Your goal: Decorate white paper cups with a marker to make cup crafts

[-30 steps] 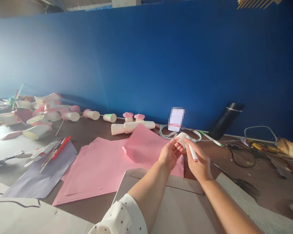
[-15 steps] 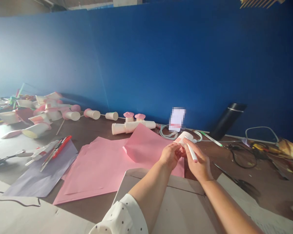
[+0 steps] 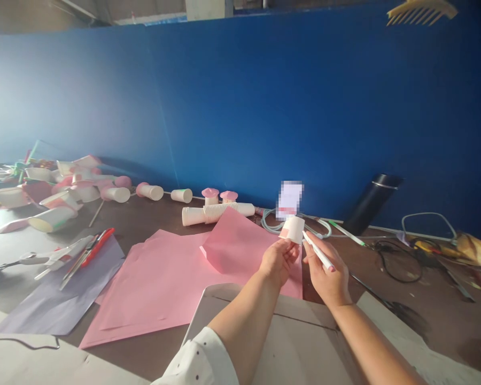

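My left hand [image 3: 279,261] is closed on the lower part of a small white paper cup [image 3: 293,230], which has a pinkish patch on its left side. In my right hand [image 3: 326,270] is a white marker [image 3: 319,251] with a pink end, its tip pointing up and left close to the cup's right side. Whether the tip touches the cup I cannot tell. Below and left of both hands lie pink paper sheets [image 3: 156,278], one with a lifted, folded corner.
A row of nested paper cups [image 3: 218,213] lies behind the pink sheets, near two cups with pink tops [image 3: 210,193]. To the left are scissors [image 3: 44,255], a red-handled cutter [image 3: 94,251] and a pile of cup pieces [image 3: 76,182]. A black bottle [image 3: 371,206] leans against the blue partition [image 3: 264,107].
The cup has turned more upright and moved slightly left. The marker has drawn back from across the cup to its right side. The view has shifted a little.
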Motion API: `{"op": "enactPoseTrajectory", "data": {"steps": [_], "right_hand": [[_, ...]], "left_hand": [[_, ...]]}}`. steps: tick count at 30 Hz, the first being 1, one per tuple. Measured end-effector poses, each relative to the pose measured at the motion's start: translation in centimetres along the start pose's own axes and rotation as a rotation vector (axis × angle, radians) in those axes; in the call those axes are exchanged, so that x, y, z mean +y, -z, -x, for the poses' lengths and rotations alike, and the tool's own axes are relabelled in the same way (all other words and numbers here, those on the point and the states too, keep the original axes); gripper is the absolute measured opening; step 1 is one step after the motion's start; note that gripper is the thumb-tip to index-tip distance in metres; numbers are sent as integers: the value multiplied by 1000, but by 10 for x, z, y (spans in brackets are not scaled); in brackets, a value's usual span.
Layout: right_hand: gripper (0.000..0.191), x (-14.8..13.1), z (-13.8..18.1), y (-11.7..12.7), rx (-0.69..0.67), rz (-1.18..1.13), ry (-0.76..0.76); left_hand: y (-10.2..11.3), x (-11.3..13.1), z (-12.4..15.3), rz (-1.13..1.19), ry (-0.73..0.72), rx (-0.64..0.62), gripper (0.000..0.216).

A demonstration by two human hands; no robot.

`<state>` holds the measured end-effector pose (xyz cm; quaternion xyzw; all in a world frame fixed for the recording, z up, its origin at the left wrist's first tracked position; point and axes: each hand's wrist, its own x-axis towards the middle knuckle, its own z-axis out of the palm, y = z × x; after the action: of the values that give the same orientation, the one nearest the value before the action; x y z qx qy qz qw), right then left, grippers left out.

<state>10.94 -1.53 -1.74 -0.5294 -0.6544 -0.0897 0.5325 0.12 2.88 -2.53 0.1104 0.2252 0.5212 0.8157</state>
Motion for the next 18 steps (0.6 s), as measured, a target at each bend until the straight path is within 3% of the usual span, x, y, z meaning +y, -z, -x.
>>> {"op": "enactPoseTrajectory", "data": {"steps": [7,18], "right_hand": [[30,2,4,-1,-1,-13,-75],[27,1,3,-3,-29,34,-66]], "left_hand": [[0,-1,1,-40,-19,-71,6],[1,-2,0,-75,-24,-81,5]]}}
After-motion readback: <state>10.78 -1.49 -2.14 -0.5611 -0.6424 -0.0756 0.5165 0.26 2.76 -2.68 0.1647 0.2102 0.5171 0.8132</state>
